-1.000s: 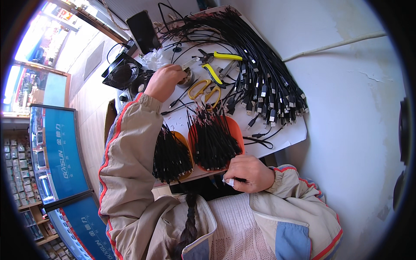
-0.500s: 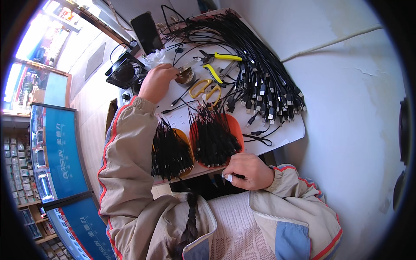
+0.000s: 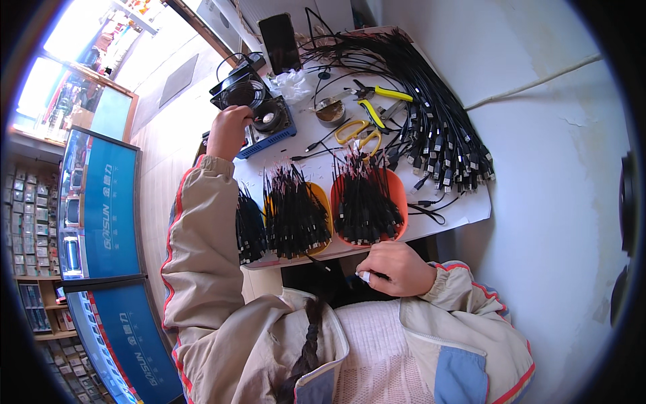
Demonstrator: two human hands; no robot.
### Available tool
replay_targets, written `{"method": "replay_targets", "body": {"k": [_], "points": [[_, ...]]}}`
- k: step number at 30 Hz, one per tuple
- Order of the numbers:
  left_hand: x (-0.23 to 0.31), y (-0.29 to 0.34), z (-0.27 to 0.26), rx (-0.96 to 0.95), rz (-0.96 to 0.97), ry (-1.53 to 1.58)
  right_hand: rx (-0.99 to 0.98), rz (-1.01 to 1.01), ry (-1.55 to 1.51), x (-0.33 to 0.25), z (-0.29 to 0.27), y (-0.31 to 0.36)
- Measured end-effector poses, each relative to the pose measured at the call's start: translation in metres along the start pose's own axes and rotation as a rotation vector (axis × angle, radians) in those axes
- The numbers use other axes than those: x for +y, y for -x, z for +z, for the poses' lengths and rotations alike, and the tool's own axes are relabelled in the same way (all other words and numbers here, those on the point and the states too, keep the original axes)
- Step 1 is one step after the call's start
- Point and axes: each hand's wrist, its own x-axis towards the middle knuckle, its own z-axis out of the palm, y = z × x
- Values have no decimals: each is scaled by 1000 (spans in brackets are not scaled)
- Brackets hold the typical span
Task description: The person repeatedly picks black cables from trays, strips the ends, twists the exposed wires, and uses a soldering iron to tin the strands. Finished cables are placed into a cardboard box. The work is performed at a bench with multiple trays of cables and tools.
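My left hand (image 3: 229, 131) reaches over the blue-sided electrical box (image 3: 270, 140), its fingers curled beside a round black coil-like part (image 3: 268, 118). Whatever those fingers hold is hidden. Close to my lap, in front of the orange tray (image 3: 402, 195), my right hand (image 3: 397, 269) is closed. A small white piece (image 3: 364, 276) shows at its fingertips; I cannot tell what it is. Short black cables (image 3: 367, 209) with bared wire ends fill the orange tray. More black cables (image 3: 296, 215) lie in the yellow tray (image 3: 324, 202), and another bunch (image 3: 250, 232) is left of it.
A round tin (image 3: 330, 116) of brownish material stands mid-table by yellow-handled scissors (image 3: 353, 131) and yellow-handled pliers (image 3: 372, 114). A large bundle of long black USB cables (image 3: 437, 128) covers the right side. A phone (image 3: 279, 44) stands at the back. A wall (image 3: 538, 168) borders the right.
My left hand has moved from the tin leftward to the electrical box. The view has shifted, showing more of the left bunch of cables. My right hand stays closed near my lap.
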Motion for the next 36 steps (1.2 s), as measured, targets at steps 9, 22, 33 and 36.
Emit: {"method": "replay_targets", "body": {"k": [9, 22, 33, 36], "points": [[-5, -11, 14, -90, 50, -143, -29, 35, 24, 3, 3, -1], [1, -23, 23, -176, 51, -268, -9, 15, 21, 10, 3, -1], [7, -29, 25, -233, 114, -432, -13, 6, 49, 6, 1, 1], [5, -29, 26, -235, 123, -432, -11, -2, 56, 3, 1, 1]]}}
